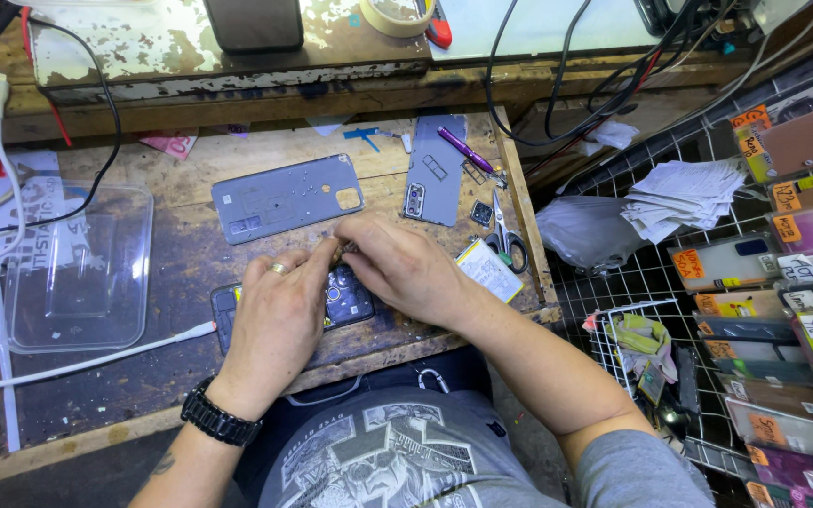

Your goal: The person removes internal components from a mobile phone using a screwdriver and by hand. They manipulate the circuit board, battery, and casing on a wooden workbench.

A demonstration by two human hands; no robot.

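Note:
An opened dark phone (348, 299) lies face down on the worn wooden bench (181, 273), mostly covered by my hands. My left hand (279, 315), with a ring and a black wristwatch, rests on the phone's left half. My right hand (402, 268) sits over its upper right part. The fingertips of both hands meet above the phone and pinch a small part that I cannot make out. Just beyond my hands lie a grey phone back cover (286, 198) and a second grey cover (435, 169).
A clear plastic tray (77, 268) sits at the left, with a white cable (87, 362) crossing the bench. Scissors (503, 235), a purple pen (465, 149) and a white battery (487, 270) lie at the right. A wire rack of phone cases (783, 282) stands at the far right.

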